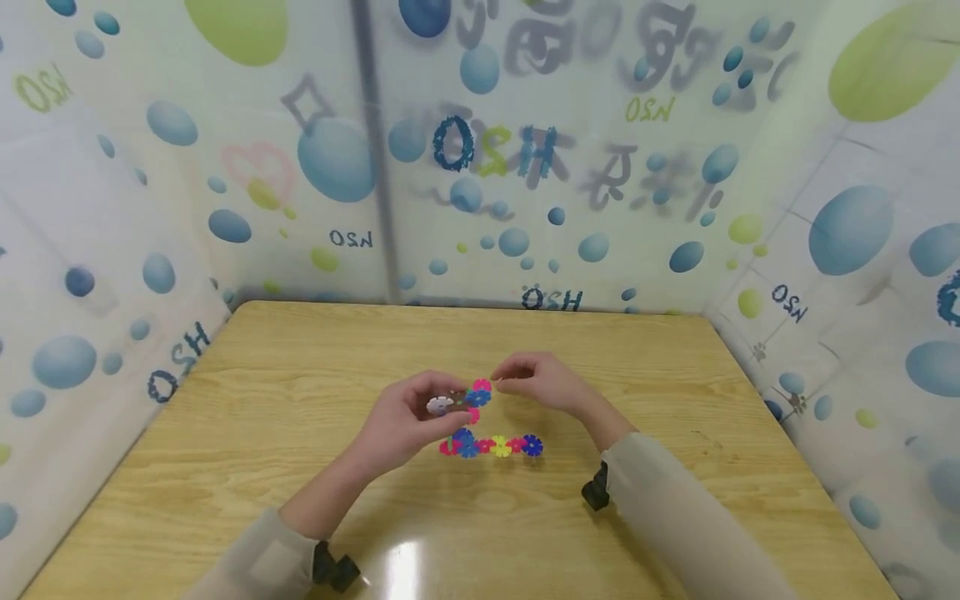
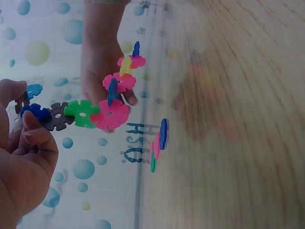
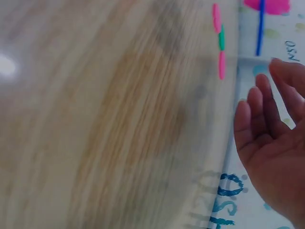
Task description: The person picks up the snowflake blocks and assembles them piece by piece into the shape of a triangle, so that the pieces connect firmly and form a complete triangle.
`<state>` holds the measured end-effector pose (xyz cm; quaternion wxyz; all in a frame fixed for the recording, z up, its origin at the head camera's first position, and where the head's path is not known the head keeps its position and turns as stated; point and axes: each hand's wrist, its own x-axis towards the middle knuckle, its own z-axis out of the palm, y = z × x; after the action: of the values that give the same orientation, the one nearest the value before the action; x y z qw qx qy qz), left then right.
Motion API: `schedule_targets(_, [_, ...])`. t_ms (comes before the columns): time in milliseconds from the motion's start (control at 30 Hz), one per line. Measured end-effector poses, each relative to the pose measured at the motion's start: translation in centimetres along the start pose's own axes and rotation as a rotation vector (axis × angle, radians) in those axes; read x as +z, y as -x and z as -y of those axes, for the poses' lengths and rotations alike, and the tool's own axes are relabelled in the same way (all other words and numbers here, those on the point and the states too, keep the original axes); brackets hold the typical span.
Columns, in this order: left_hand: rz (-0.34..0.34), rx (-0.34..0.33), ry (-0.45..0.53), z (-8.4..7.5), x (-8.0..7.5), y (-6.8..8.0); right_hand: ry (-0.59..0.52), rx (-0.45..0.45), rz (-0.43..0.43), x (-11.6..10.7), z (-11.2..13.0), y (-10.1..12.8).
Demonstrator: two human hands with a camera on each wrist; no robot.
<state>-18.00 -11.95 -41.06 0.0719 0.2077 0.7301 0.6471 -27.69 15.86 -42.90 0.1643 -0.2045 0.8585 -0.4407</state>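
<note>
My left hand (image 1: 408, 417) pinches a chain of flower-shaped plastic snowflake discs (image 2: 110, 114) between thumb and fingers. At the pinched end are a blue disc (image 2: 35, 113) and a grey disc (image 2: 58, 116), followed by a green disc (image 2: 82, 113); a white disc (image 1: 440, 406) shows by the fingers in the head view. Past the green one, the chain bends into a row of pink, blue and yellow discs (image 1: 501, 446). My right hand (image 1: 543, 381) is raised beside the left with fingers loosely extended, holding nothing.
A short joined piece of pink and green discs (image 3: 221, 38) lies on the wooden table (image 1: 637, 358) near its far side, partly behind the left hand in the head view. Patterned curtains (image 1: 480, 208) surround the table at the back and both sides.
</note>
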Motion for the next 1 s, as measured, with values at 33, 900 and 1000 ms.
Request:
schedule_targets(33, [0.001, -0.003, 0.001, 0.0, 0.0, 0.0, 0.034, 0.007, 0.017, 0.0, -0.2, -0.5])
schedule_targets(900, [-0.001, -0.062, -0.056, 0.2, -0.3, 0.2, 0.203, 0.083, 0.164, 1.5, -1.3, -4.0])
schedule_targets(1000, [0.003, -0.058, -0.05, 0.3, -0.2, 0.2, 0.166, 0.085, 0.157, 1.5, -1.3, -3.8])
